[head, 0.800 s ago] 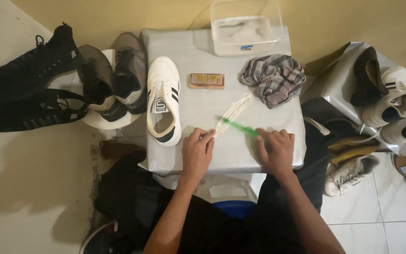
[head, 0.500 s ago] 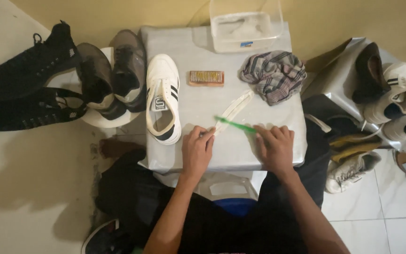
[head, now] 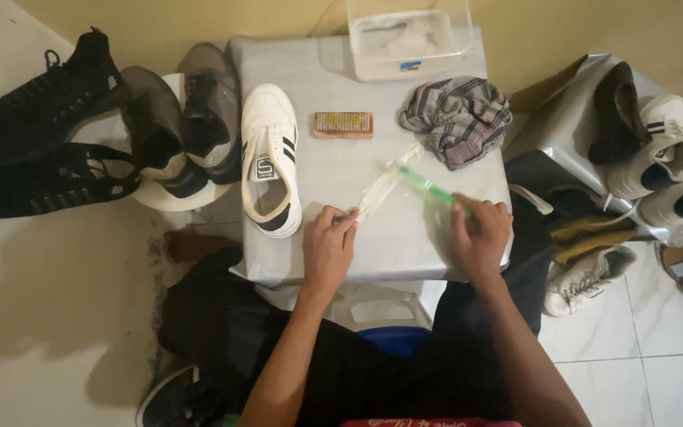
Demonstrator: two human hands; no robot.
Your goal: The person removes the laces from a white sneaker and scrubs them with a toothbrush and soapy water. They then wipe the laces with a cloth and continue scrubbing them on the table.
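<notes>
On a grey low table (head: 326,79) my left hand (head: 328,245) pinches the near end of a clear plastic sleeve (head: 385,183). My right hand (head: 480,237) grips the handle of a green toothbrush (head: 435,190), whose head end lies inside or at the mouth of the sleeve. A white sneaker with black stripes (head: 270,158) lies to the left of my left hand. A small wooden brush (head: 343,124) and a crumpled plaid cloth (head: 458,117) lie farther back on the table.
A clear plastic tub (head: 409,35) stands at the table's far edge. Black and grey shoes (head: 81,126) lie on the floor at the left. More shoes (head: 658,158) are piled on and around a grey stand at the right.
The toothbrush and the sleeve have come a little farther apart, the brush slid toward my right hand. Both hands stay at the table's near edge.
</notes>
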